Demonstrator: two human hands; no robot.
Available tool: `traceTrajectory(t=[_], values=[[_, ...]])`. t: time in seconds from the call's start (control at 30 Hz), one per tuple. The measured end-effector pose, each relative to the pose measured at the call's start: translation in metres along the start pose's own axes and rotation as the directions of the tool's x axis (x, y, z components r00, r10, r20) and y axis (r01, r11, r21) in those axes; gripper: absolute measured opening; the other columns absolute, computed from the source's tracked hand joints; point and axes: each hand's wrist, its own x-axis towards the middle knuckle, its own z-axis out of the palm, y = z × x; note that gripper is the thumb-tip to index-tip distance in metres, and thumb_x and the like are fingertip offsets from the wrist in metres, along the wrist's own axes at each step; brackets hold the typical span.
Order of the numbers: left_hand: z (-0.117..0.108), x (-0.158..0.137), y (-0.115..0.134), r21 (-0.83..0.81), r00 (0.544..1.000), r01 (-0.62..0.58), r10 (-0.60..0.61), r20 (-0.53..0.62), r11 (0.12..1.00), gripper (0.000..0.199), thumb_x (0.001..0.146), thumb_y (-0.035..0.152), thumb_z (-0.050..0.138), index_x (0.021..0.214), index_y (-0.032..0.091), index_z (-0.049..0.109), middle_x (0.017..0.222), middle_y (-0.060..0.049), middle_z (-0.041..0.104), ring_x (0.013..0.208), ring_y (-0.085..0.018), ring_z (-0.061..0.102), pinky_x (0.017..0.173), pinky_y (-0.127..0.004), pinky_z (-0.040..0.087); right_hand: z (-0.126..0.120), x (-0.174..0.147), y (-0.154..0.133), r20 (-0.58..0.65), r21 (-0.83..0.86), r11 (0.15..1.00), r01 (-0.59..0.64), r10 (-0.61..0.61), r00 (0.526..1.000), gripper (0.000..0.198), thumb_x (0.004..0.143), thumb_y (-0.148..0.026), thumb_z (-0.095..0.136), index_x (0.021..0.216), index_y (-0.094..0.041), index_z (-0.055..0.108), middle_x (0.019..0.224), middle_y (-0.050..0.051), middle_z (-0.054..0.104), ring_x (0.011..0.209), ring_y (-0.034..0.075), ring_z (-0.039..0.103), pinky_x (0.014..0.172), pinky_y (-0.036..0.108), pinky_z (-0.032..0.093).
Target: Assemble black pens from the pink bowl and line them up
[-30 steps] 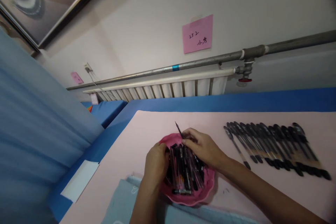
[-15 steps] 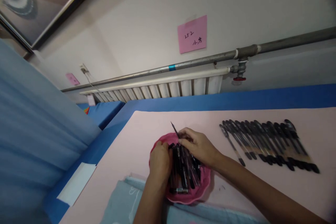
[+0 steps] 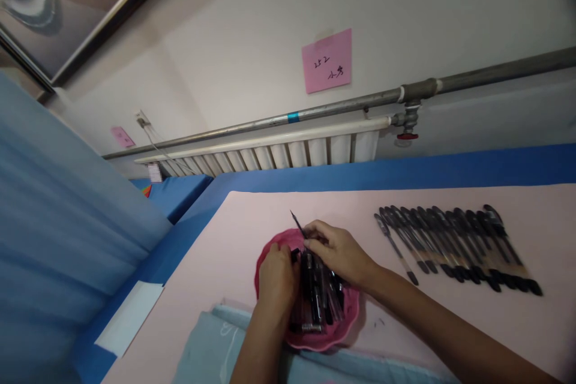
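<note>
A pink basket (image 3: 315,345) with a wavy rim holds many loose black and clear pen parts (image 3: 317,294). Above its far side, my right hand (image 3: 339,252) pinches an uncapped black pen (image 3: 297,223), its thin tip pointing up and to the left. My left hand (image 3: 276,276) reaches into the left side of the basket with its fingers curled. A small dark piece (image 3: 295,254) shows beside the left fingertips; whether they grip it is hard to see.
Several capped black pens (image 3: 441,240) lie in a slanted row on the pink table cover (image 3: 216,252). A pale blue cloth (image 3: 209,342) lies under the near side of the basket. White paper (image 3: 130,318) rests at the left edge, beside a blue curtain (image 3: 81,222). A radiator (image 3: 279,153) runs along the wall.
Both hands stay at the basket, with the pen still pinched in my right hand. The view has shifted very slightly; little else differs.
</note>
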Motion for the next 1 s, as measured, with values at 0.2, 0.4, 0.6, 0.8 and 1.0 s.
traceTrajectory(t=[0.2, 0.4, 0.6, 0.8, 1.0], values=[[0.0, 0.001, 0.002, 0.076, 0.999, 0.033, -0.035, 0.026, 0.997, 0.024, 0.077, 0.025, 0.046, 0.092, 0.013, 0.061, 0.099, -0.014, 0.059, 0.083, -0.026, 0.059, 0.067, -0.032, 0.04, 0.0, 0.0, -0.002, -0.006, -0.002, 1.0, 0.011, -0.011, 1.0, 0.013, 0.073, -0.019, 0.052, 0.082, -0.019, 0.061, 0.072, -0.001, 0.067, 0.071, 0.016, 0.061, 0.066, 0.026, 0.045], [0.002, 0.0, 0.006, 0.091, 0.999, 0.013, -0.016, 0.035, 0.996, 0.025, 0.078, 0.022, 0.043, 0.095, 0.014, 0.06, 0.101, -0.013, 0.059, 0.084, -0.024, 0.059, 0.066, -0.03, 0.04, 0.0, 0.0, -0.001, -0.003, -0.002, 1.0, 0.002, -0.002, 1.0, 0.015, 0.073, -0.018, 0.052, 0.084, -0.02, 0.061, 0.074, 0.0, 0.068, 0.072, 0.016, 0.062, 0.067, 0.026, 0.046], [0.003, 0.003, 0.002, -0.005, 0.999, 0.027, -0.027, 0.024, 1.0, 0.021, 0.073, 0.02, 0.049, 0.089, 0.013, 0.062, 0.097, -0.013, 0.061, 0.084, -0.023, 0.058, 0.069, -0.031, 0.04, 0.001, 0.001, 0.0, 0.003, 0.01, 1.0, 0.001, -0.001, 1.0, 0.015, 0.073, -0.018, 0.052, 0.085, -0.02, 0.061, 0.078, 0.0, 0.069, 0.075, 0.016, 0.063, 0.069, 0.026, 0.046], [-0.012, 0.009, -0.017, -0.812, 0.974, 0.1, -0.223, -0.038, 0.574, 0.01, 0.067, 0.022, 0.059, 0.074, 0.016, 0.059, 0.066, 0.0, 0.059, 0.061, -0.012, 0.054, 0.059, -0.024, 0.041, 0.001, 0.0, 0.0, 0.046, 0.022, 0.999, 0.027, -0.028, 0.999, 0.017, 0.077, -0.02, 0.05, 0.091, -0.02, 0.059, 0.083, 0.001, 0.069, 0.076, 0.017, 0.063, 0.07, 0.027, 0.047], [-0.025, 0.01, -0.027, -0.96, 0.957, 0.135, -0.219, 0.191, -0.246, 0.027, 0.053, 0.02, 0.075, 0.076, 0.014, 0.061, 0.063, 0.001, 0.061, 0.056, -0.009, 0.056, 0.056, -0.022, 0.044, 0.006, -0.006, -0.004, 0.137, -0.097, 0.984, 0.148, -0.134, 0.981, 0.018, 0.077, -0.016, 0.048, 0.089, -0.023, 0.06, 0.083, 0.0, 0.067, 0.077, 0.017, 0.061, 0.07, 0.027, 0.045]])
